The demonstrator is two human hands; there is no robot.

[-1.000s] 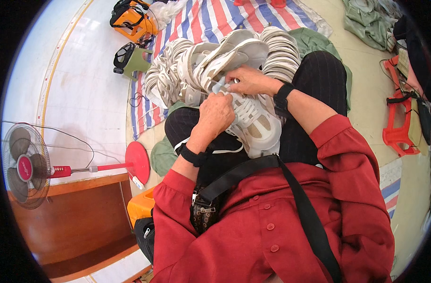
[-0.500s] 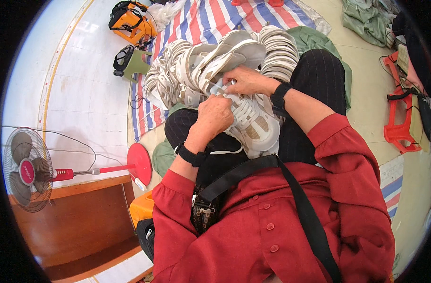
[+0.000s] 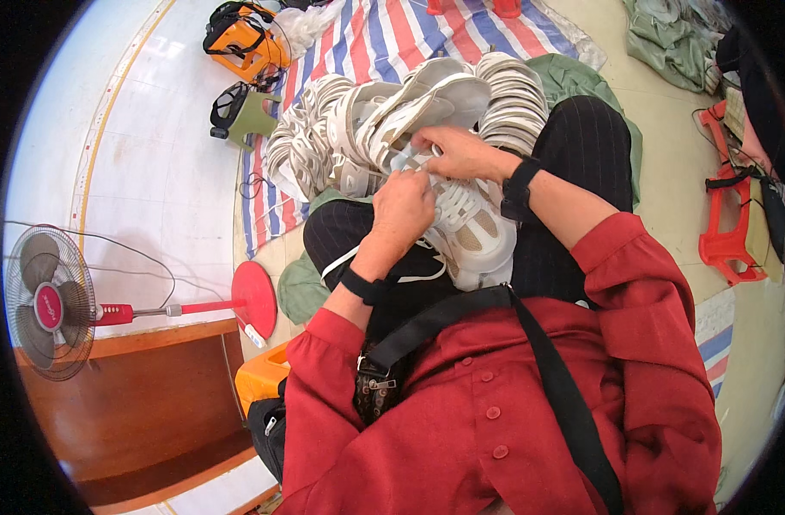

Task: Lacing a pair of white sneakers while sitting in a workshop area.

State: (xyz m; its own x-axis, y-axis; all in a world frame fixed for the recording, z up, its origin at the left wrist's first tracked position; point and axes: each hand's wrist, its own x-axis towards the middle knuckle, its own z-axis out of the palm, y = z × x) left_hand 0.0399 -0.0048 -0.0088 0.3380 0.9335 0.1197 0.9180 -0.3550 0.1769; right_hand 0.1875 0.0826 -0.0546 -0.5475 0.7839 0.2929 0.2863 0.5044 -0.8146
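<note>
Head view: both hands slide a touch right, same work spot on the shoe

Delta over the last second is small. Left hand (image 3: 404, 204) sits slightly further right, nearer the right hand (image 3: 461, 154), whose wrist dips a bit toward the body. The white-and-tan shoe (image 3: 466, 236) shifts right with them.

Grip state: left fingers are closed on the shoe's upper, but whether they hold lace or tongue edge is hidden. Right fingers bend over the ankle end; can't tell if that pinch is closed.

Shoe location: just on the body side of the grip, between the knees, toe pointing back at the wearer. Crossed laces (image 3: 457, 206) run from the fingertips down toward the toe. A loose white lace (image 3: 422, 277) trails on the body side of the left hand, with more of it showing left of that wrist.

Just beyond the grip: piled matching shoes (image 3: 410, 116), on a striped sheet (image 3: 264, 225).

Read: looks like fine adjustment at the lace top. Contact point is unchanged, so probably mid-step, nothing released.
</note>
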